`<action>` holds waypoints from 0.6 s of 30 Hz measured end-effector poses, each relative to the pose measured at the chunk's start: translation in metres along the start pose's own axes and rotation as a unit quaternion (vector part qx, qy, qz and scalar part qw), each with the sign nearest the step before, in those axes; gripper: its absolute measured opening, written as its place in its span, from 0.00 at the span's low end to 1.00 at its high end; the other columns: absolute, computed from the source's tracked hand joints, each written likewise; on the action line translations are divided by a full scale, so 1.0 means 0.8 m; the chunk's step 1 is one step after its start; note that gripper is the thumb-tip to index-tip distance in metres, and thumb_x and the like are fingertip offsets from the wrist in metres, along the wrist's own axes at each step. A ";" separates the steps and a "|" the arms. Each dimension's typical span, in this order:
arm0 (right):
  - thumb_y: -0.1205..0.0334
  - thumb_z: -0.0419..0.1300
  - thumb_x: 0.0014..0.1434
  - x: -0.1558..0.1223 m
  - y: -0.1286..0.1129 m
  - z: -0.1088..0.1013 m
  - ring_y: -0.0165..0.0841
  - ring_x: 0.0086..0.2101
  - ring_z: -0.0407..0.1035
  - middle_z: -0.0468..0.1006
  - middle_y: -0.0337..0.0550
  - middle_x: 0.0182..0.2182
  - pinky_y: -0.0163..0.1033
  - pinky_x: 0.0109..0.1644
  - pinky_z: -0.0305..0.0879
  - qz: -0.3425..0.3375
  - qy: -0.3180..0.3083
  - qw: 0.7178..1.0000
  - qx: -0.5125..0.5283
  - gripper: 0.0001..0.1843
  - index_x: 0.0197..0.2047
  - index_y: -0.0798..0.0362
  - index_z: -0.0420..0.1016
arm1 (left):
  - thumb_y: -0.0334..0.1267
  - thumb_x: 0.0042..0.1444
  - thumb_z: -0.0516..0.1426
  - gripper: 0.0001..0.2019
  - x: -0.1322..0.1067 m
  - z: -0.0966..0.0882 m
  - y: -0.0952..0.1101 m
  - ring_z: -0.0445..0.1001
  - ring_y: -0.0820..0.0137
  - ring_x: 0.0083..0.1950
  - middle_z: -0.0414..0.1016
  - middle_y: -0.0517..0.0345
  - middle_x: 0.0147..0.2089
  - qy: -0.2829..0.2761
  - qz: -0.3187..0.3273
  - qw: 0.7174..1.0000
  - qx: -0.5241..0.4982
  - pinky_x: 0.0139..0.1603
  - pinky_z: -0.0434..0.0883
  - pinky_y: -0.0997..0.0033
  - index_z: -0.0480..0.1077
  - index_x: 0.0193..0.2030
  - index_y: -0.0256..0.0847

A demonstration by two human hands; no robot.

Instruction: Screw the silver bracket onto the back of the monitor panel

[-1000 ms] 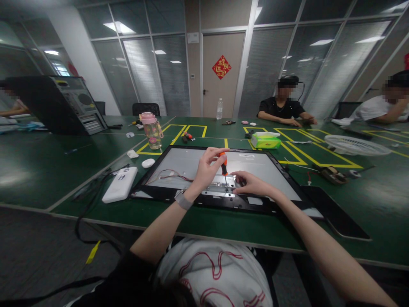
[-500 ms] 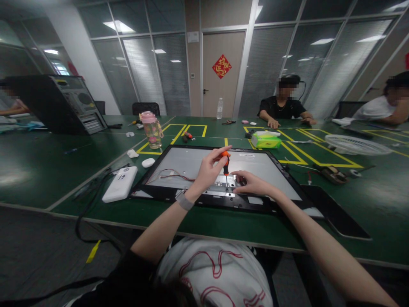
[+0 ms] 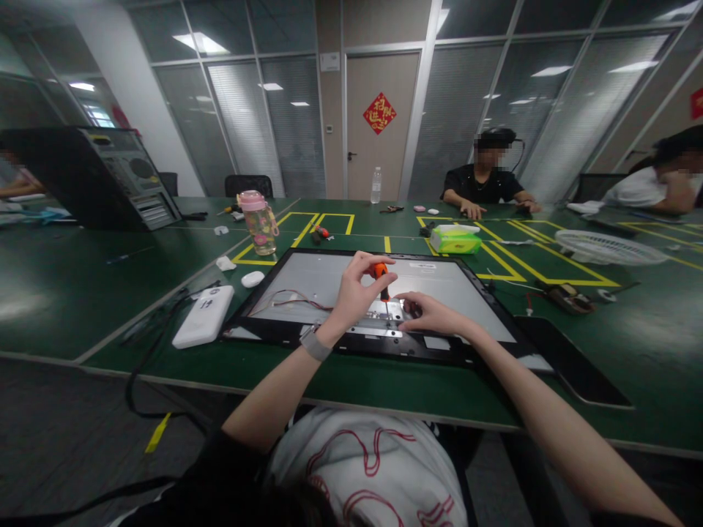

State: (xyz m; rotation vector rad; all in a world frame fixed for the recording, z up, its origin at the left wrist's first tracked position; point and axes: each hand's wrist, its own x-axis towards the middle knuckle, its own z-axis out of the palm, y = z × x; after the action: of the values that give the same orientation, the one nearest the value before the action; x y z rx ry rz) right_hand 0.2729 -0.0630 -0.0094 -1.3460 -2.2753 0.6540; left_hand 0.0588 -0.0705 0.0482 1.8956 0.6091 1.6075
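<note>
A screwdriver (image 3: 381,272) with an orange and black handle stands nearly upright, its shaft reaching down to a metal bracket (image 3: 396,310). My left hand (image 3: 354,289) grips the handle between thumb and fingers. The bracket lies along the near side of a flat display panel (image 3: 296,277), which has a black frame and a pale grey back. Just right of the shaft, my right hand (image 3: 431,313) rests at the bracket, thumb and forefinger apart and the other fingers curled under. The screw under the tip is too small to make out. Thin wires (image 3: 296,298) lie on the panel's left part.
Left of the panel are a white power bank (image 3: 204,316), a white case (image 3: 253,279) and a pink-lidded bottle (image 3: 258,223). A dark tablet-like slab (image 3: 576,362) lies at right. Beyond are a green tissue pack (image 3: 455,239), a computer tower (image 3: 93,179) and a seated person (image 3: 486,179).
My left fingers have shifted on the screwdriver handle, the thumb now lying farther out to the right of it. My right hand stays at the bracket. The view has moved slightly.
</note>
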 end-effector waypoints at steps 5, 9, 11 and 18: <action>0.46 0.68 0.46 0.001 0.003 0.001 0.36 0.35 0.65 0.71 0.43 0.35 0.39 0.39 0.63 -0.001 0.000 1.000 -0.006 0.38 0.57 0.57 0.68 | 0.37 0.60 0.54 0.15 0.002 -0.002 -0.002 0.72 0.69 0.44 0.74 0.53 0.42 -0.063 -0.036 0.993 -0.098 0.47 0.69 0.68 0.71 0.53 0.42; 0.47 0.67 0.46 0.001 0.002 0.000 0.36 0.35 0.66 0.71 0.43 0.35 0.40 0.40 0.63 -0.003 0.002 1.000 0.001 0.37 0.56 0.56 0.69 | 0.39 0.56 0.59 0.11 0.003 -0.001 -0.004 0.71 0.72 0.42 0.72 0.55 0.42 -0.024 -0.030 0.998 -0.059 0.44 0.69 0.71 0.76 0.45 0.44; 0.47 0.67 0.46 0.001 0.001 0.000 0.37 0.36 0.66 0.71 0.43 0.35 0.39 0.40 0.63 -0.001 0.000 1.000 0.003 0.36 0.56 0.55 0.69 | 0.39 0.57 0.58 0.11 0.004 -0.001 -0.006 0.71 0.72 0.40 0.72 0.55 0.41 -0.018 -0.041 0.997 -0.057 0.43 0.69 0.71 0.75 0.46 0.44; 0.46 0.67 0.46 0.002 0.005 0.001 0.36 0.35 0.65 0.71 0.44 0.36 0.39 0.39 0.63 -0.002 -0.004 1.000 0.001 0.39 0.57 0.58 0.68 | 0.40 0.59 0.56 0.10 0.004 -0.002 -0.005 0.72 0.72 0.40 0.74 0.55 0.40 -0.014 -0.061 0.994 -0.094 0.43 0.69 0.71 0.75 0.43 0.40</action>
State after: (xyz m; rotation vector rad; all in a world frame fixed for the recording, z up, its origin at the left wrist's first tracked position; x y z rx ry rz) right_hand 0.2743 -0.0600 -0.0119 -1.3392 -2.2825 0.6625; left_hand 0.0582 -0.0650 0.0481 1.7068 0.5316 1.5033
